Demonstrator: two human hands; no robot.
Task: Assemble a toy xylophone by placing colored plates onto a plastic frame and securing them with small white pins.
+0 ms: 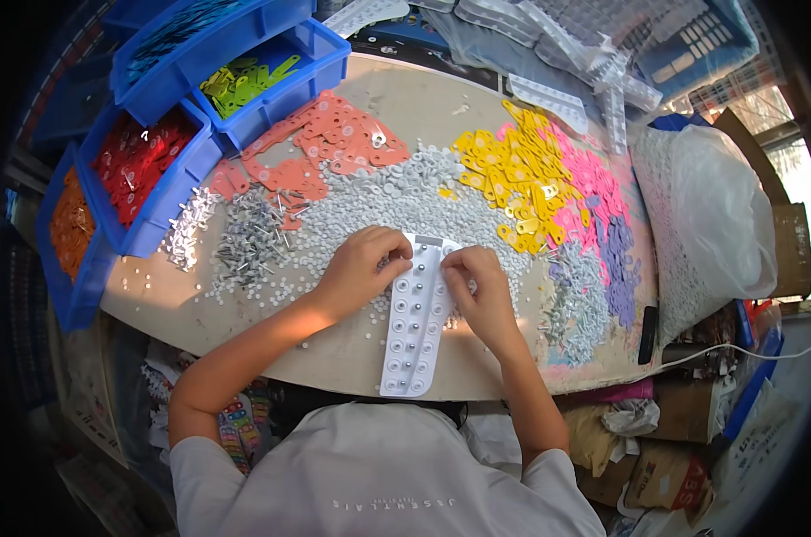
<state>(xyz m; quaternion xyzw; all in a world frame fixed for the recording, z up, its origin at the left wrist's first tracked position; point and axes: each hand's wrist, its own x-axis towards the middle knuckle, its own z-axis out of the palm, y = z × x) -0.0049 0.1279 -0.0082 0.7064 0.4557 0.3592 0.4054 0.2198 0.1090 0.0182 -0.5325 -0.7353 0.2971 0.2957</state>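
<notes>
A long white plastic tray (400, 333) lies in front of me with its near end at the table edge. Round sockets line its two sides, and several small metal balls or pin heads run down its middle. At its far left corner is my left hand (359, 270), thumb and fingers pinched together. Across from it, my right hand (482, 291) is pinched over the far right edge. Whatever either pinch holds is too small or hidden to make out. Small pale round pieces (369, 215) are heaped just beyond both hands.
Left of the hands lie metal pins (249, 237) and coral tags (334, 134). Yellow tags (513, 170), pink tags (598, 183), purple tags (622, 268) and grey-white pieces (577, 300) lie to the right. Blue bins (284, 94) stand far left; a bulging clear bag (705, 215) borders the right edge.
</notes>
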